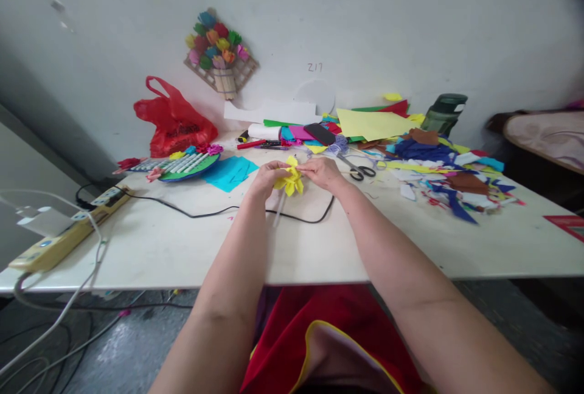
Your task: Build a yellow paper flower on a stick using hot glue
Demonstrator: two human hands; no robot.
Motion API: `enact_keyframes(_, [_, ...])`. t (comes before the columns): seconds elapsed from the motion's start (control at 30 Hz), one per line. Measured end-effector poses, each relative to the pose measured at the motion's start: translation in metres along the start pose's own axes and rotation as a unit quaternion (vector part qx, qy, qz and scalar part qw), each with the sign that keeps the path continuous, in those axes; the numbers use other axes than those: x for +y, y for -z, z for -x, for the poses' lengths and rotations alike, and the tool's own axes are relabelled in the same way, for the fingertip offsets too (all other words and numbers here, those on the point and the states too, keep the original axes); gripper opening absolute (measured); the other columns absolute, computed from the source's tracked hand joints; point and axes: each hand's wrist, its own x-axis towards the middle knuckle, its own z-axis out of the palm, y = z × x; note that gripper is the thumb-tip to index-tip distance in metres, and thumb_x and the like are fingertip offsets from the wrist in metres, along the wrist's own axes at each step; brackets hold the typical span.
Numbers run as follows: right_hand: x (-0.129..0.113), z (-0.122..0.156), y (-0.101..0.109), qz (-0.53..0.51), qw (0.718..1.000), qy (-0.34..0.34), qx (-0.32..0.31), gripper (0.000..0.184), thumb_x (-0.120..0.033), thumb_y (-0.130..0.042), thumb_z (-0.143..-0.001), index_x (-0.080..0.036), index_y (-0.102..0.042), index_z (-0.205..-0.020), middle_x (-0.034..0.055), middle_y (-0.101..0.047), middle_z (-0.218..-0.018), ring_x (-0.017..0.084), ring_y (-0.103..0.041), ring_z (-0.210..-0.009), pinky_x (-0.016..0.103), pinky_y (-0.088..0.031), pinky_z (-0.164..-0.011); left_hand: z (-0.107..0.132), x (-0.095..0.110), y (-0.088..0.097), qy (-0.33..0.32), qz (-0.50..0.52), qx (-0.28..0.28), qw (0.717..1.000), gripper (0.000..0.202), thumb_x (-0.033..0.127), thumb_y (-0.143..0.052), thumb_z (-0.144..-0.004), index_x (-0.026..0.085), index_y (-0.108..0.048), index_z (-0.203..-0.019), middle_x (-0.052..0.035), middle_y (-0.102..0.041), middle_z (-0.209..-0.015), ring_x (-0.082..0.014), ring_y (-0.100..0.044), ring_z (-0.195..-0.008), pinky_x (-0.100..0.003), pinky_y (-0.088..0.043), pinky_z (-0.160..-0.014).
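A yellow paper flower (292,180) with pointed petals is held up between my two hands over the middle of the table. On its left side, my left hand (270,176) is closed on it. From the right, my right hand (322,171) pinches a petal at the flower's upper edge. A thin pale stem (278,209) slants down below the flower. Just beyond my right hand lie black-handled scissors (360,172). The exact grip of the fingertips is too small to make out.
A black cable (201,216) crosses the white table (319,254) under my hands. Blue paper (230,173), a red bag (176,123) and a power strip (68,233) are on the left. Paper scraps (460,184), a phone (320,134) and a green bottle (443,115) lie toward the right.
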Motion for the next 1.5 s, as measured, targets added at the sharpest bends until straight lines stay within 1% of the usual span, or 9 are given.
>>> enact_keyframes(0.27, [0.002, 0.0, 0.001, 0.002, 1.0, 0.001, -0.001, 0.026, -0.024, -0.056, -0.087, -0.031, -0.074, -0.104, 0.0036, -0.074, -0.094, 0.019, -0.062, -0.087, 0.028, -0.041, -0.067, -0.001, -0.001, 0.001, 0.0, -0.002, -0.006, 1.0, 0.028, 0.019, -0.076, -0.044, 0.015, -0.063, -0.069, -0.0009, -0.062, -0.056, -0.0122, -0.055, -0.048, -0.023, -0.039, -0.048])
enact_keyframes(0.43, [0.007, -0.001, 0.001, -0.03, 0.999, 0.015, 0.007, 0.023, -0.023, -0.059, -0.084, -0.029, -0.076, -0.099, 0.0029, -0.073, -0.088, 0.017, -0.062, -0.083, 0.026, -0.04, -0.066, -0.002, -0.003, 0.001, 0.001, 0.004, -0.019, 1.0, 0.028, 0.018, -0.076, -0.044, 0.015, -0.063, -0.069, -0.0004, -0.062, -0.057, -0.0114, -0.054, -0.048, -0.023, -0.039, -0.049])
enact_keyframes(0.63, [0.009, -0.002, 0.003, -0.063, 0.998, 0.014, 0.0, 0.022, -0.021, -0.062, -0.082, -0.028, -0.077, -0.097, 0.0031, -0.074, -0.089, 0.017, -0.064, -0.083, 0.025, -0.041, -0.066, -0.001, -0.002, 0.001, 0.008, -0.005, -0.03, 1.0, 0.028, 0.018, -0.076, -0.046, 0.014, -0.065, -0.07, -0.0019, -0.064, -0.06, -0.0116, -0.056, -0.05, -0.024, -0.041, -0.051])
enact_keyframes(0.8, [0.008, -0.003, 0.003, -0.072, 0.997, 0.006, 0.0, 0.021, -0.021, -0.064, -0.081, -0.029, -0.077, -0.095, 0.0022, -0.075, -0.087, 0.017, -0.064, -0.082, 0.025, -0.041, -0.064, 0.0, -0.001, 0.001, 0.011, -0.01, -0.032, 0.999, 0.029, 0.018, -0.076, -0.046, 0.014, -0.066, -0.073, -0.0017, -0.064, -0.06, -0.0122, -0.056, -0.051, -0.024, -0.042, -0.052])
enact_keyframes(0.93, [0.006, -0.002, 0.004, -0.067, 0.998, -0.012, -0.004, 0.021, -0.022, -0.063, -0.082, -0.028, -0.076, -0.097, 0.0026, -0.075, -0.088, 0.017, -0.065, -0.083, 0.025, -0.042, -0.065, -0.001, -0.002, 0.002, 0.002, -0.014, -0.03, 0.999, 0.029, 0.019, -0.077, -0.046, 0.014, -0.066, -0.073, -0.0016, -0.064, -0.06, -0.0119, -0.056, -0.051, -0.024, -0.041, -0.052])
enact_keyframes(1.07, [0.007, 0.001, 0.006, -0.075, 0.997, -0.032, -0.007, 0.022, -0.028, -0.062, -0.083, -0.029, -0.075, -0.102, 0.0023, -0.075, -0.096, 0.018, -0.066, -0.088, 0.026, -0.044, -0.068, -0.003, -0.003, 0.003, -0.009, -0.008, -0.008, 1.0, 0.028, 0.019, -0.077, -0.046, 0.014, -0.066, -0.071, -0.0016, -0.063, -0.059, -0.0113, -0.054, -0.048, -0.024, -0.04, -0.05])
enact_keyframes(1.23, [0.01, 0.005, 0.009, -0.084, 0.995, -0.06, 0.0, 0.025, -0.029, -0.06, -0.084, -0.03, -0.074, -0.105, 0.0018, -0.075, -0.103, 0.019, -0.066, -0.092, 0.027, -0.045, -0.074, -0.004, 0.0, 0.003, -0.019, 0.014, 0.027, 0.999, 0.027, 0.02, -0.077, -0.045, 0.014, -0.065, -0.069, -0.0022, -0.064, -0.06, -0.0117, -0.055, -0.049, -0.024, -0.04, -0.051])
enact_keyframes(1.4, [0.012, 0.008, 0.01, -0.087, 0.992, -0.095, 0.003, 0.025, -0.031, -0.058, -0.082, -0.026, -0.076, -0.1, 0.0022, -0.075, -0.09, 0.018, -0.064, -0.08, 0.026, -0.042, -0.067, -0.004, 0.002, 0.003, -0.025, 0.037, 0.077, 0.996, 0.027, 0.018, -0.075, -0.044, 0.015, -0.064, -0.069, -0.0004, -0.063, -0.058, -0.0119, -0.057, -0.051, -0.023, -0.042, -0.053])
enact_keyframes(1.5, [0.013, 0.007, 0.012, -0.099, 0.988, -0.116, 0.003, 0.024, -0.034, -0.057, -0.081, -0.02, -0.076, -0.081, 0.0013, -0.07, -0.071, 0.015, -0.057, -0.067, 0.025, -0.036, -0.06, -0.006, 0.002, 0.004, -0.027, 0.06, 0.108, 0.992, 0.027, 0.019, -0.075, -0.045, 0.015, -0.062, -0.068, 0.0004, -0.061, -0.057, -0.0113, -0.057, -0.05, -0.023, -0.042, -0.052])
